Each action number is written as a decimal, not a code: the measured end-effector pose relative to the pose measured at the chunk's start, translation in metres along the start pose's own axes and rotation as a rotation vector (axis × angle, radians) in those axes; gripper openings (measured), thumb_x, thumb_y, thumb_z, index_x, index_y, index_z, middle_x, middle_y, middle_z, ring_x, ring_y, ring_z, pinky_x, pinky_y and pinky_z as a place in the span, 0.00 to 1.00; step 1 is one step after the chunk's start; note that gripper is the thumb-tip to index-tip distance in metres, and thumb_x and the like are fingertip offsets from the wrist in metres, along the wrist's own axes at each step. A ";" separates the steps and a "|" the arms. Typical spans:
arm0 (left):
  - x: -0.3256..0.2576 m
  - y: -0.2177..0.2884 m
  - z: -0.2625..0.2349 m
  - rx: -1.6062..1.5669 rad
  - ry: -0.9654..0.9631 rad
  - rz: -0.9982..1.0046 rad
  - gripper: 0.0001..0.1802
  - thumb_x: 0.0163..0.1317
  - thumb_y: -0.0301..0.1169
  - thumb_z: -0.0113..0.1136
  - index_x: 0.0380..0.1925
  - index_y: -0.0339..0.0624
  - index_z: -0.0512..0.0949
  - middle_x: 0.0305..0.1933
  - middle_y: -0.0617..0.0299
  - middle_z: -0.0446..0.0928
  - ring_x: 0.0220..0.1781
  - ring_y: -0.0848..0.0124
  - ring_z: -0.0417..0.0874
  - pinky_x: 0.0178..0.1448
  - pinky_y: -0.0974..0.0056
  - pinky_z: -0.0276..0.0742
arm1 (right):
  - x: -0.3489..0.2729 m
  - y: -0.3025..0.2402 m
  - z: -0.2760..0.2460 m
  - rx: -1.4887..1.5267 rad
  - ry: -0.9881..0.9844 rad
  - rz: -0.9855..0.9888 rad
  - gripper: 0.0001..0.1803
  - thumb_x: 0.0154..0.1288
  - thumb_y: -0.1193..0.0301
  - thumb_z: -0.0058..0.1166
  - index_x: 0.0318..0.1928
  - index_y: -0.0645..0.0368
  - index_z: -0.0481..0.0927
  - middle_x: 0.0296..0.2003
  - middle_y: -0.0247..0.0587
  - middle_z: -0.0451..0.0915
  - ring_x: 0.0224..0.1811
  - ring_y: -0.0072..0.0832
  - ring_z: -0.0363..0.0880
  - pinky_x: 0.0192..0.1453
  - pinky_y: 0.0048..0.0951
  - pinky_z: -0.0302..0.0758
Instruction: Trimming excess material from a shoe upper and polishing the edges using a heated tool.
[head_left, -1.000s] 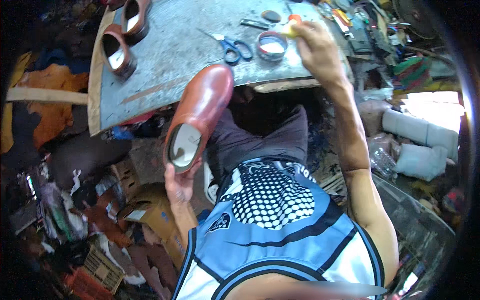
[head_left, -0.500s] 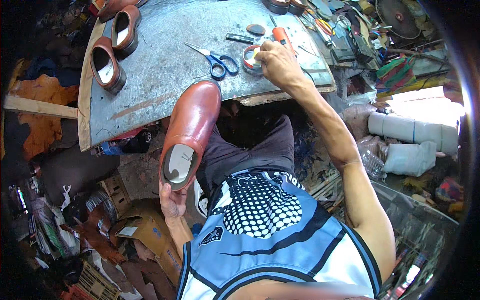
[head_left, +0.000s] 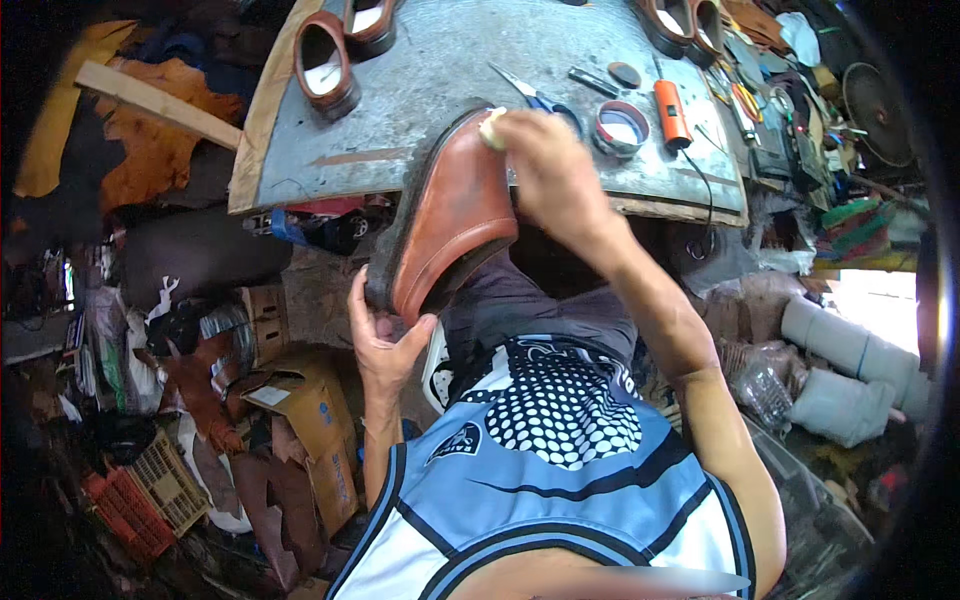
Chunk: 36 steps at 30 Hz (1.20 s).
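The grey table [head_left: 425,75] carries brown shoes [head_left: 337,95], scissors [head_left: 515,81], a slim dark tool [head_left: 594,82], a dark oval disc [head_left: 624,75], a round tin [head_left: 620,145] and a corded orange tool [head_left: 673,115].

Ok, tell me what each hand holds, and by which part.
Left hand: the brown shoe, by its heel end. Right hand: a small pale pad, its gripped part hidden.

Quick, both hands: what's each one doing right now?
Left hand: holding the brown shoe by its heel end.
Right hand: blurred, but closed on a small pale pad at the shoe's toe.
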<state>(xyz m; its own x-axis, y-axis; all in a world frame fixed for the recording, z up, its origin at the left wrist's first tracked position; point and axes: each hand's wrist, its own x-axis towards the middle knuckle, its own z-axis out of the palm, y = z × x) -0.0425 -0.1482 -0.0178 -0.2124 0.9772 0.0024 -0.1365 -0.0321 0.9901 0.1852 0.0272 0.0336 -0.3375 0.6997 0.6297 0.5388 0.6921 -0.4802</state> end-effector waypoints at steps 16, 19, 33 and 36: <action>-0.012 -0.003 0.007 0.338 0.049 0.122 0.54 0.47 0.29 0.82 0.71 0.33 0.59 0.64 0.47 0.71 0.60 0.62 0.79 0.64 0.57 0.77 | 0.018 0.004 0.000 -0.285 -0.075 -0.095 0.15 0.58 0.77 0.56 0.47 0.59 0.84 0.47 0.48 0.83 0.45 0.44 0.81 0.52 0.41 0.75; -0.013 -0.011 0.004 0.394 0.038 0.159 0.54 0.46 0.31 0.82 0.71 0.33 0.59 0.62 0.46 0.73 0.60 0.62 0.79 0.64 0.57 0.76 | 0.012 0.038 0.009 -0.157 -0.122 0.233 0.14 0.63 0.77 0.51 0.47 0.60 0.85 0.45 0.50 0.83 0.48 0.47 0.80 0.55 0.43 0.75; -0.012 0.014 0.012 0.646 0.009 0.269 0.52 0.45 0.31 0.82 0.70 0.35 0.62 0.63 0.43 0.76 0.60 0.54 0.81 0.65 0.55 0.76 | -0.063 -0.122 -0.009 -0.050 -0.364 -0.379 0.25 0.46 0.71 0.61 0.49 0.62 0.82 0.50 0.44 0.78 0.47 0.35 0.75 0.47 0.38 0.72; -0.011 0.021 0.018 0.660 0.006 0.266 0.52 0.45 0.31 0.82 0.70 0.35 0.63 0.64 0.43 0.75 0.62 0.53 0.80 0.66 0.54 0.75 | -0.047 -0.084 -0.009 -0.110 -0.224 -0.354 0.23 0.46 0.72 0.61 0.47 0.59 0.82 0.47 0.44 0.78 0.46 0.35 0.76 0.47 0.36 0.71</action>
<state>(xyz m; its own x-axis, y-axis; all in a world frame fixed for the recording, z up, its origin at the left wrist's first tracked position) -0.0261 -0.1561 0.0057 -0.1625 0.9528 0.2564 0.5343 -0.1335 0.8347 0.1626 -0.0656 0.0496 -0.6694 0.4517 0.5898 0.4341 0.8821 -0.1829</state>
